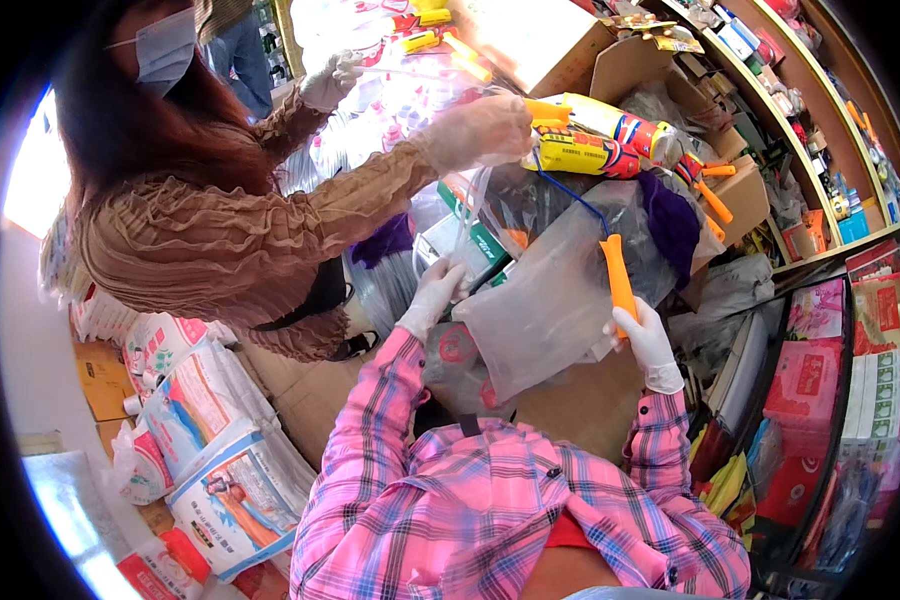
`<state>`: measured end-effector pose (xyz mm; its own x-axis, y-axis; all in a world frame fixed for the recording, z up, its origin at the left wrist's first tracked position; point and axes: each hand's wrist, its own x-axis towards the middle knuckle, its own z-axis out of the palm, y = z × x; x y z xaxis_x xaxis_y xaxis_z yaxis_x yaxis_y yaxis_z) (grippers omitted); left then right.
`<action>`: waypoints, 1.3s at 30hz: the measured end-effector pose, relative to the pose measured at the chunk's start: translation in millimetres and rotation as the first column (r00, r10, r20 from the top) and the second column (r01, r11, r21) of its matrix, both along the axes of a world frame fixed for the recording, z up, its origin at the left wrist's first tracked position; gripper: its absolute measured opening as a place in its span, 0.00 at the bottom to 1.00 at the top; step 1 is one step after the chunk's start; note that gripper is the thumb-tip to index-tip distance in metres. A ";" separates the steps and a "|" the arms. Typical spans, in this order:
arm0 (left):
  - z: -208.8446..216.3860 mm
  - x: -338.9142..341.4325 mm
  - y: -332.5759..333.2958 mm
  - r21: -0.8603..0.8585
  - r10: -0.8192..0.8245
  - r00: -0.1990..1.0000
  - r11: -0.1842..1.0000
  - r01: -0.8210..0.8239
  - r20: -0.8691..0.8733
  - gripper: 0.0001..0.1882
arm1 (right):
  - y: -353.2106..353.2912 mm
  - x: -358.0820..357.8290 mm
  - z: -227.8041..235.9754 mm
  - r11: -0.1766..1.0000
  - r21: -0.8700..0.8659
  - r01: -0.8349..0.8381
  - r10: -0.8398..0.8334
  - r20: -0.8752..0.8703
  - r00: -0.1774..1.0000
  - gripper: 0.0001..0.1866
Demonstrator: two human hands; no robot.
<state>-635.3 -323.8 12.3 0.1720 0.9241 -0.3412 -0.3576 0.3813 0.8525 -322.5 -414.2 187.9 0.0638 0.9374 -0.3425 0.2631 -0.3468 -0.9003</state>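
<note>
Head view: white-gloved R hand [642, 340] had fingers clamped on orange cylindrical handle [620, 280] w/ blue rod, beside translucent plastic bag [530, 325]; white-gloved L hand [436, 297] was nr bag, finger state indeterminable.

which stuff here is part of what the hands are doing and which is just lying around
Seems part of the work:
orange-handled tool, held in the right hand
clear plastic bag, spread between that hand and the left hand

Seems just lying about:
purple cloth, further from the person
printed white sacks, piled at lower left
pink packets, at the right
</note>
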 end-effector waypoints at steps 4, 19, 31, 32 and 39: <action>-2.9 -33.8 -40.3 -0.021 -0.019 0.997 1.000 0.018 -0.074 0.13 | 4.7 -4.1 -3.4 0.999 0.042 0.019 -0.018 -0.016 1.000 0.14; 83.7 -74.6 -86.6 0.124 0.169 0.985 0.977 -0.172 0.034 0.15 | -14.0 11.0 18.2 0.957 0.277 0.088 -0.056 -0.123 0.991 0.13; 132.8 -54.5 -112.5 0.213 0.005 1.000 0.977 -0.007 0.007 0.15 | 28.3 -62.8 52.8 0.903 0.398 0.161 -0.010 -0.355 0.935 0.13; 132.0 -53.1 -116.3 0.200 -0.008 1.000 0.980 0.005 0.015 0.15 | 31.9 -71.8 52.6 0.907 0.389 0.159 0.005 -0.389 0.921 0.13; 127.2 -51.3 -135.7 0.143 -0.022 1.000 0.990 0.022 -0.003 0.18 | 56.9 -119.9 53.5 0.883 0.462 0.082 0.132 -0.412 0.901 0.13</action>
<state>-686.7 -459.5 139.5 0.1926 0.9593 -0.2064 -0.3495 0.2636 0.8991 -442.4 -357.3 241.4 -0.0114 0.9904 0.1376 -0.1741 0.1335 -0.9756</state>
